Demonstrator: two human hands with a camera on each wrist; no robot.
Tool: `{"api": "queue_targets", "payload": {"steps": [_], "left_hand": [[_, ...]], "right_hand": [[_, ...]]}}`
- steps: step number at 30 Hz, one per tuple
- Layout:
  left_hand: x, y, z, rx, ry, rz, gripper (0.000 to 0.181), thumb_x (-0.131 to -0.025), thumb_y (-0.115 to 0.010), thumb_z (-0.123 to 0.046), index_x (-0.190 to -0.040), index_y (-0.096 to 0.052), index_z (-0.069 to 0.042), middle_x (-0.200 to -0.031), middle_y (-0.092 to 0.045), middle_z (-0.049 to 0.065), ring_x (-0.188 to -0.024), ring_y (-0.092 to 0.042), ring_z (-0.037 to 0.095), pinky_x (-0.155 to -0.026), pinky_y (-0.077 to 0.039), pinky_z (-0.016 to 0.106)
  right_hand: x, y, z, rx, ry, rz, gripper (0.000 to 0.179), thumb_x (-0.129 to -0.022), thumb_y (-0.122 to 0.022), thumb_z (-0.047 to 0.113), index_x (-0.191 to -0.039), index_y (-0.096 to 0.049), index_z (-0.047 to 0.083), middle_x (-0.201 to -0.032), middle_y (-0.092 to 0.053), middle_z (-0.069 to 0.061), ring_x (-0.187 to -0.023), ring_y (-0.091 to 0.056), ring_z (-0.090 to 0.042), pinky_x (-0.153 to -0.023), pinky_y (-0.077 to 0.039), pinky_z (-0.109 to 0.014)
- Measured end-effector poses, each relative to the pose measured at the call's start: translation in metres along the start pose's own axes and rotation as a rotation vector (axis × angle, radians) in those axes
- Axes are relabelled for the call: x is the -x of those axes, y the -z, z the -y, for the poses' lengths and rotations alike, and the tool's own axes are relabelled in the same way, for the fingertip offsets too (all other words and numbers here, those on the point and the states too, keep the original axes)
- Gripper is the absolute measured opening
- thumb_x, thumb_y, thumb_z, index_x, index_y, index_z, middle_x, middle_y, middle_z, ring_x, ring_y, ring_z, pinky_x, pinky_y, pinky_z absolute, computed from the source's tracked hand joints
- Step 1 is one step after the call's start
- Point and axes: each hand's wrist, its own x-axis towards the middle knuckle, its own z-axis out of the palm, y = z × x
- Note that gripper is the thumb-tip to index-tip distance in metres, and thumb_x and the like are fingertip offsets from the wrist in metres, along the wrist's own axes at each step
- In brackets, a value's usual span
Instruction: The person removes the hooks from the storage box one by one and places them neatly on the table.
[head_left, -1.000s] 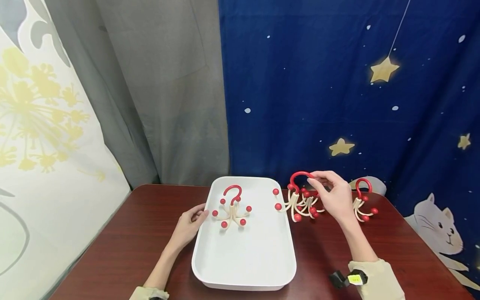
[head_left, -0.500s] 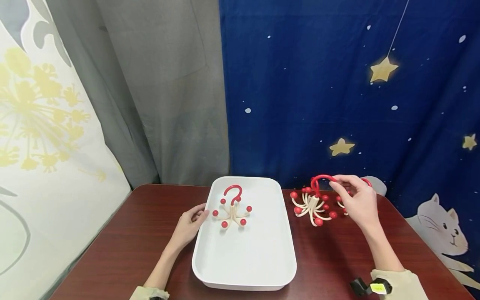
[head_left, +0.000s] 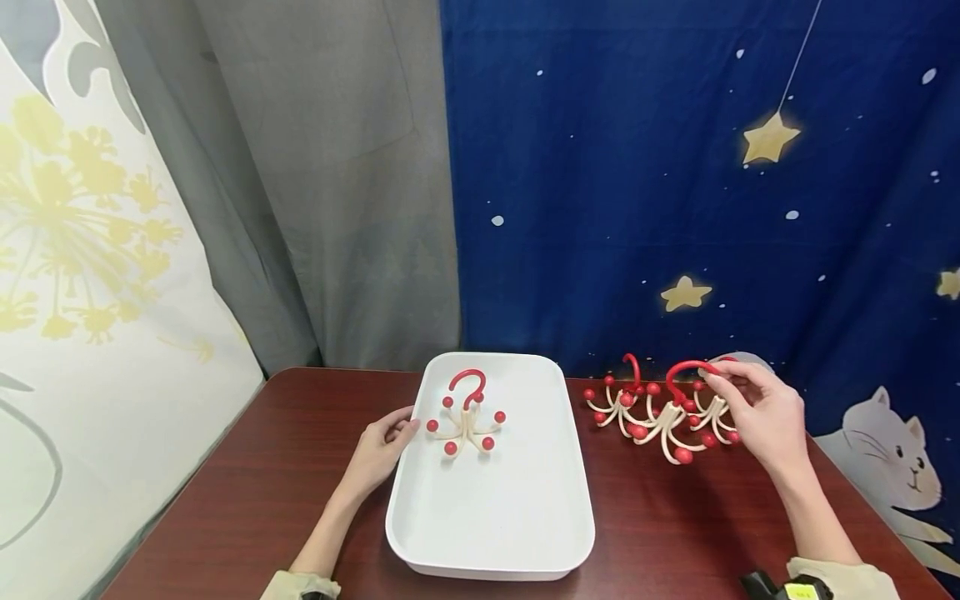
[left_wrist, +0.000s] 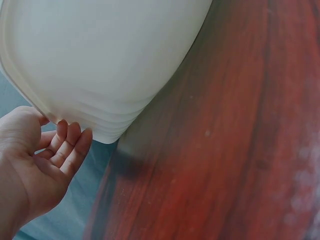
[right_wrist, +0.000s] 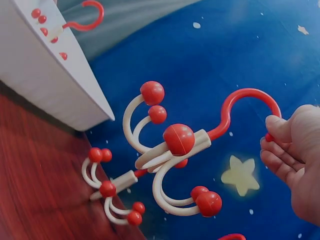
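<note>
My left hand [head_left: 377, 454] grips the left rim of a white tray [head_left: 495, 517]; in the left wrist view thumb and fingers pinch the tray's edge [left_wrist: 110, 55]. Inside the tray a hanger [head_left: 467, 425] stands on its several curved cream arms, each tipped with a red ball, its red hook upward. My right hand [head_left: 765, 412] pinches the tip of another such hanger's red hook; this held hanger [right_wrist: 202, 142] hangs to the right of the tray. Whether its arms touch the table I cannot tell. Behind it stand two more hangers [head_left: 621, 400], the right one [head_left: 716, 408] partly hidden.
The dark red-brown wooden table [head_left: 247, 500] extends on both sides of the tray. A blue curtain [head_left: 570, 208] with stars and a grey curtain [head_left: 360, 208] hang close behind its back edge. A patterned white cloth [head_left: 112, 333] hangs at the left.
My right hand has carried the held hanger rightward and slightly lower, away from the tray, uncovering the hanger behind it. The left hand and the tray stay where they were.
</note>
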Motion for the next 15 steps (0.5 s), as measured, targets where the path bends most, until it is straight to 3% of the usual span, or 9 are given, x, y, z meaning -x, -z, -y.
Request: {"api": "queue_targets", "payload": {"steps": [9,15], "left_hand": [[0.000,0.000,-0.002,0.003,0.005,0.006,0.040,-0.100,-0.066,-0.017,-0.133,-0.061,0.005,-0.098,-0.067,0.018,-0.082,-0.061,0.029,-0.067,-0.049,0.022],[0.000,-0.001,0.000,0.005,-0.006,-0.001,0.039,-0.100,-0.066,-0.018,-0.132,-0.062,0.006,-0.098,-0.068,0.018,-0.082,-0.062,0.028,-0.067,-0.050,0.022]], "right_hand": [[0.011,0.027,-0.020,0.006,-0.071,-0.023,0.022,-0.083,-0.076,-0.012,-0.105,-0.070,-0.010,-0.087,-0.065,0.027,-0.074,-0.062,0.012,-0.066,-0.045,-0.005],[0.020,0.044,-0.033,0.031,-0.121,-0.051,0.020,-0.084,-0.076,-0.008,-0.104,-0.070,-0.008,-0.086,-0.064,0.030,-0.077,-0.061,0.014,-0.071,-0.044,-0.003]]}}
